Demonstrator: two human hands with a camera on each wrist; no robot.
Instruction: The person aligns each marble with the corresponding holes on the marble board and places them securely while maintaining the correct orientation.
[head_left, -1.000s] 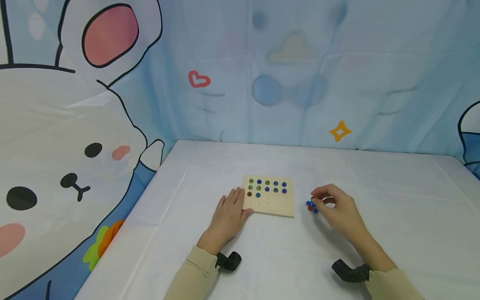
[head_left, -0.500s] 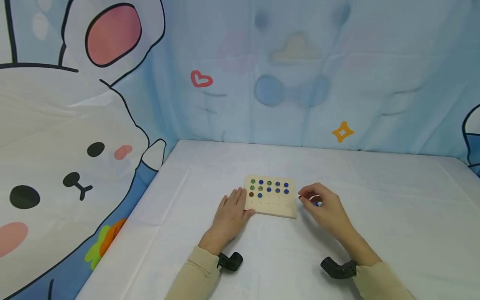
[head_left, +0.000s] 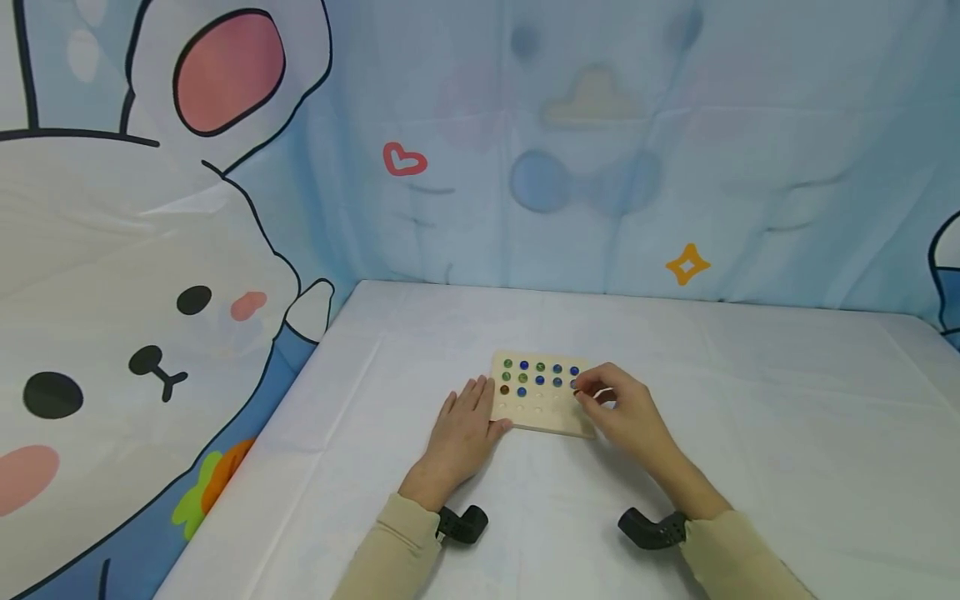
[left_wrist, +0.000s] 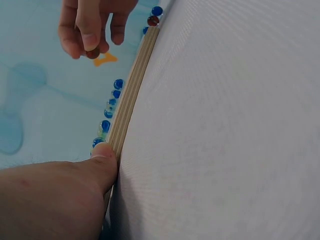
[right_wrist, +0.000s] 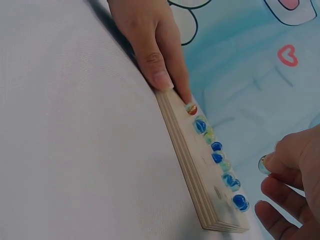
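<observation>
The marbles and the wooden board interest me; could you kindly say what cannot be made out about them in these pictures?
Head view: the right hand hides most of the loose marbles, so their count is unclear.
Head view: the patterns inside the seated marbles are too small to read.
Right wrist view: the right hand covers part of the held marble.
Left wrist view: the wooden board stands nearly edge-on, hiding its top face.

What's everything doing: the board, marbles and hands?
Pale rectangular wooden board: flat, partly filled.
Blue, green and reddish round glass marbles: sitting in it.
Loose blue and red marbles: beside the board.
Brownish glass marble: held in the air.
Right hand: pinching that marble.
Left hand: resting against the board.
</observation>
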